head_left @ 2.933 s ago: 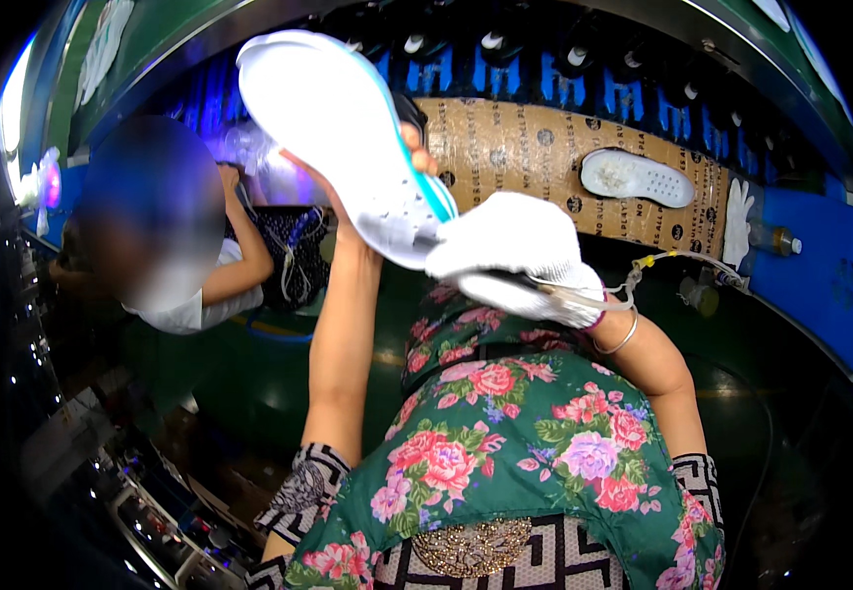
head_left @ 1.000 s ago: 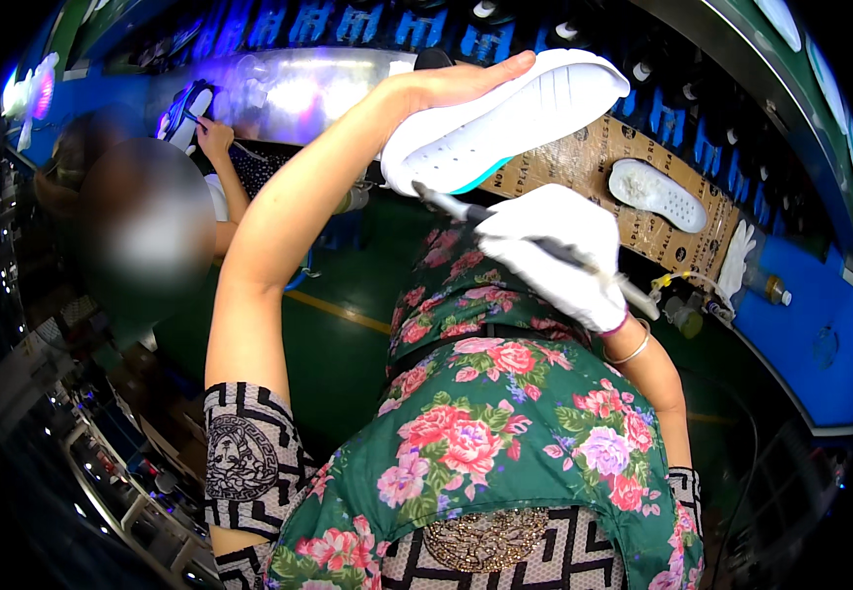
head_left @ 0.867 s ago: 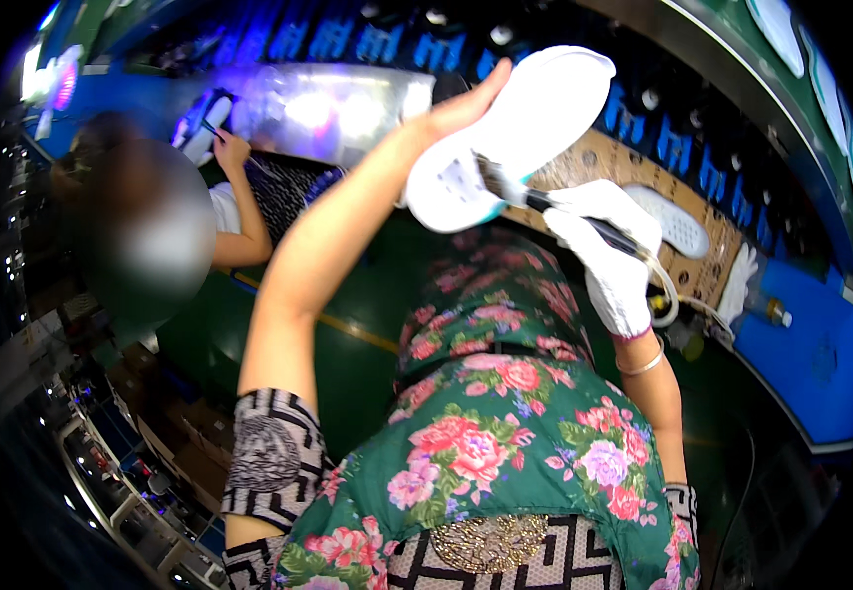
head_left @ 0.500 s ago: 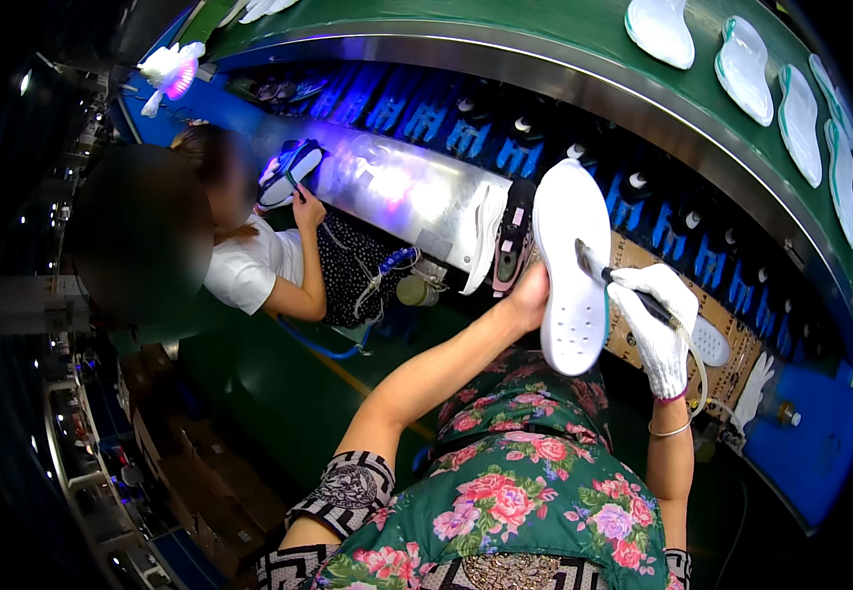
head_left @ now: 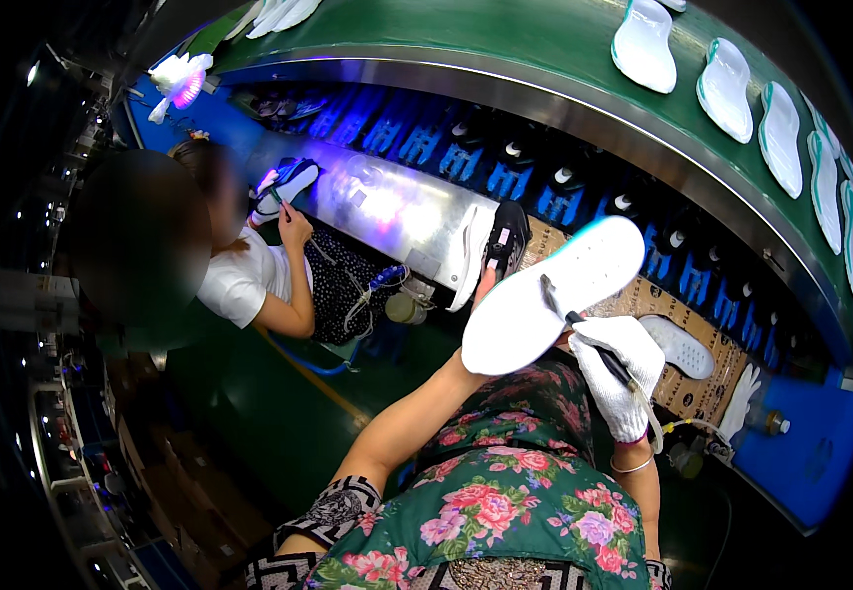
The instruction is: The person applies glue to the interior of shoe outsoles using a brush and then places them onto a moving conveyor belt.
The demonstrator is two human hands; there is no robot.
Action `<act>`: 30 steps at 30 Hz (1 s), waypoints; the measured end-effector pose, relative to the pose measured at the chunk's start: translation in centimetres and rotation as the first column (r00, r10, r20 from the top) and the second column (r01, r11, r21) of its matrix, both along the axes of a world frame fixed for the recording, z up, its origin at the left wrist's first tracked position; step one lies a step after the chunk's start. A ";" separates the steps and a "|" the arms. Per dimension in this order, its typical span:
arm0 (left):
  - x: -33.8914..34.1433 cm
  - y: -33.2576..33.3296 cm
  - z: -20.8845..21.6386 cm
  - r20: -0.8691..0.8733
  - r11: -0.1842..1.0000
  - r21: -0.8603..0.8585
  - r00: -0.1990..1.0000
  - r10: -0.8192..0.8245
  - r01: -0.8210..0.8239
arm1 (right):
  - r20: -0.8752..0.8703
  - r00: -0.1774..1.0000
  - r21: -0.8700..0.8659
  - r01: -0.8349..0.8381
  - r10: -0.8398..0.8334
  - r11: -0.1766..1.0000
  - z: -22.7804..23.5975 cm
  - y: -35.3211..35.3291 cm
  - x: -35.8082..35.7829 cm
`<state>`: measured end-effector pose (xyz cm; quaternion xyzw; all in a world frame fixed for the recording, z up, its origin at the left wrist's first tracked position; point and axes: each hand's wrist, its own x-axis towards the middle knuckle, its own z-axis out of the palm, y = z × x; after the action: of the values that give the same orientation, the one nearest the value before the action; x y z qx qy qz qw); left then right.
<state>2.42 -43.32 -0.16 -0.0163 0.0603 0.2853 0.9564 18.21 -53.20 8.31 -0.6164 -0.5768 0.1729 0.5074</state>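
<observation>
A white shoe sole [head_left: 584,280] with a smooth face is tilted, one end pointing up and right. My bare left hand [head_left: 486,285] grips it from behind at the lower left; the sole hides most of the fingers. In my right hand [head_left: 619,372], covered by a white knit glove, is a dark-handled brush [head_left: 591,339]. Its bristles lie against the middle of the sole, and a pale tube trails from the handle. Just beyond my left hand, a black shoe [head_left: 510,236] rests beside a white sole [head_left: 470,258] on the bench.
White soles [head_left: 724,93] lie along the green belt [head_left: 505,29] above. Beneath it runs a row of dark shoes with blue parts [head_left: 461,160]. Another sole [head_left: 677,346] lies on brown cardboard [head_left: 706,385], near a spare glove [head_left: 741,401]. At left, a co-worker [head_left: 249,275] holds a shoe.
The sole in my left hand has turned clockwise, its upper end swinging right, its lower end left. My right hand has moved left and down with the brush. The black shoe behind is more exposed.
</observation>
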 end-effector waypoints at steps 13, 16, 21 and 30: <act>4.0 -2.8 -0.2 -0.282 0.969 0.244 0.953 0.109 -0.039 | 0.173 0.985 0.225 -0.041 0.002 0.974 1.1 1.6 1.3; 4.5 -3.6 -2.2 -0.168 0.986 0.160 0.983 0.079 -0.052 | 0.169 0.986 0.250 -0.052 0.009 0.967 0.6 2.1 1.9; 5.4 -4.4 -1.8 -0.215 0.977 0.198 0.970 0.117 -0.074 | 0.169 0.978 0.242 0.077 -0.120 0.967 0.6 2.0 1.0; 5.8 -4.1 -5.0 -0.276 0.986 0.108 0.949 0.151 -0.126 | -0.028 1.000 0.221 0.005 0.001 0.975 -0.7 1.7 -0.7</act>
<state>8.21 -47.46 -5.21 0.0631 0.1825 0.3536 0.9153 17.51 -51.51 7.57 -0.5542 -0.5846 0.1157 0.5812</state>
